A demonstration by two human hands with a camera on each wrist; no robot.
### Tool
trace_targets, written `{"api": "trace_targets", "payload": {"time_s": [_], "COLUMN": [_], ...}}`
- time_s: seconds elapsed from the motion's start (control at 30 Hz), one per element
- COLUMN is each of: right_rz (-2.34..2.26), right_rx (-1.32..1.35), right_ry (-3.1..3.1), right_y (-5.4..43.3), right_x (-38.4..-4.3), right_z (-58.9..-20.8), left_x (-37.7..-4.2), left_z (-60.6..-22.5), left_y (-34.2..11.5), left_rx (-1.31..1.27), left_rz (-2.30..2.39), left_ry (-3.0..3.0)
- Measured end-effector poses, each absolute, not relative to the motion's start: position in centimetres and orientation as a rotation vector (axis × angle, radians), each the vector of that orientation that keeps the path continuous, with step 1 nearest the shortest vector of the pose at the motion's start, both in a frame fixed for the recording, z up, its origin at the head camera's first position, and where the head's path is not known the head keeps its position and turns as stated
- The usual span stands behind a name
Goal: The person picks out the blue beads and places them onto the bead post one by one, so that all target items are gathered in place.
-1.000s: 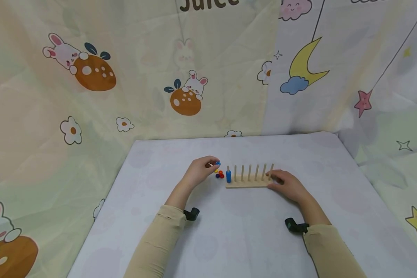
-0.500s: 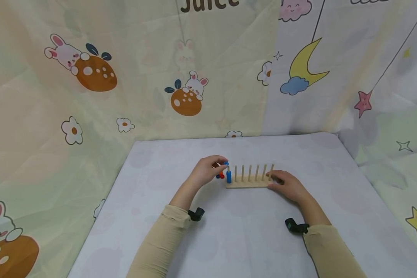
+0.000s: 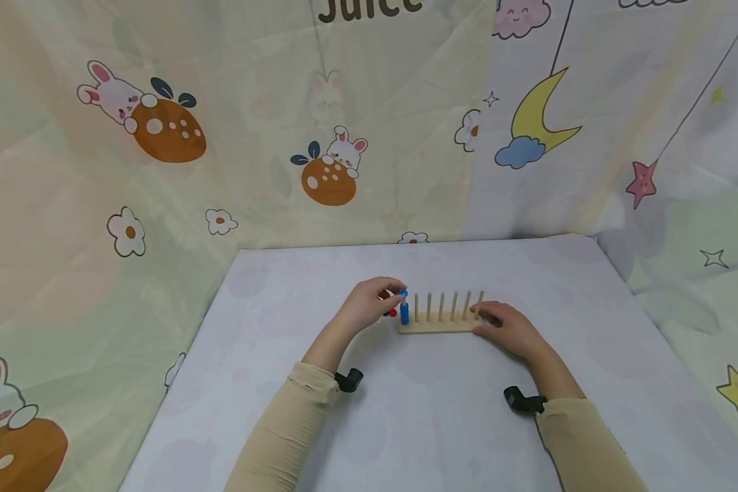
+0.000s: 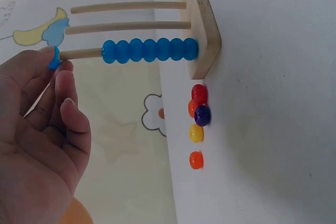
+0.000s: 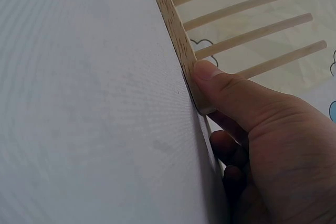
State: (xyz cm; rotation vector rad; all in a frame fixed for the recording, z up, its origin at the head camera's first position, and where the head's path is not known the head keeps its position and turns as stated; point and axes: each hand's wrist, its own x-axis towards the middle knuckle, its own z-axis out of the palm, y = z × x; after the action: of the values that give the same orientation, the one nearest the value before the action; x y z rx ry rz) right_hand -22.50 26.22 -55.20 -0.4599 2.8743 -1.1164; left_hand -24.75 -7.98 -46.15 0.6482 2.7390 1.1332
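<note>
A wooden peg board [image 3: 439, 327] with a row of upright pegs stands on the table. Its leftmost peg carries a stack of several blue beads [image 4: 150, 50]. At the tip of that same peg, my left hand [image 3: 369, 302] pinches one more blue bead [image 4: 54, 57] between thumb and finger, above a stretch of bare wood. The other pegs [image 4: 131, 26] bear no beads. My right hand [image 3: 512, 328] grips the right end of the base, its thumb [image 5: 207, 70] pressed along the front edge; the fingers behind are partly hidden.
Loose beads lie on the table just left of the board: a red bead [image 4: 199, 94], a dark purple bead [image 4: 202, 115], a yellow bead [image 4: 196, 133] and orange ones [image 4: 196, 160]. In the head view my left hand partly covers them. A printed cloth hangs behind the table [image 3: 406, 424].
My left hand has moved right from over the loose beads to the leftmost peg, bringing the blue bead to its tip. The right hand has stayed at the board's end.
</note>
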Motion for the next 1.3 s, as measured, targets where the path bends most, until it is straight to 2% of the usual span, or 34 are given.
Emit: {"api": "trace_targets", "payload": {"time_s": [1.3], "right_rz": [-1.102], "right_rx": [-0.448], "right_ry": [2.878], "right_y": [26.1], "right_x": [-22.4], "right_z": [-55.0], "left_x": [-24.9], "left_z": [-48.4], "left_y": [-8.0], "left_rx": [0.64], "left_rz": [1.15], "left_ry": [2.693]}}
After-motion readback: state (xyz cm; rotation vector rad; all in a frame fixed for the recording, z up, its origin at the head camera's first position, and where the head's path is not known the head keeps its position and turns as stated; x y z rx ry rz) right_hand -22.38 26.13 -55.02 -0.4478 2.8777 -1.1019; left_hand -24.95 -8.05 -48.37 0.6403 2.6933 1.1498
